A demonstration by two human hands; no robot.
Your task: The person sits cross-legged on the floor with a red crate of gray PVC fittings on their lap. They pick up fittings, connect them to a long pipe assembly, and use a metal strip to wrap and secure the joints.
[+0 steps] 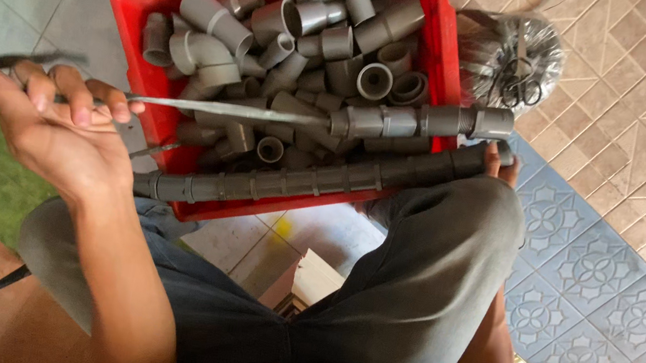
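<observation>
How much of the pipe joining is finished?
Two long chains of joined grey fittings already lie across the red crate. The left hand holds a thin metal rod reaching into the upper chain; the right hand steadies the lower. Many loose fittings still fill the crate.

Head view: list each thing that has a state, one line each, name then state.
red crate: open-topped, heaped with loose grey pipe fittings
long fitting string: joined end to end, lying across the crate's near rim
left hand: closed round a thin metal rod
right hand: mostly hidden behind the knee, grip unclear
</observation>
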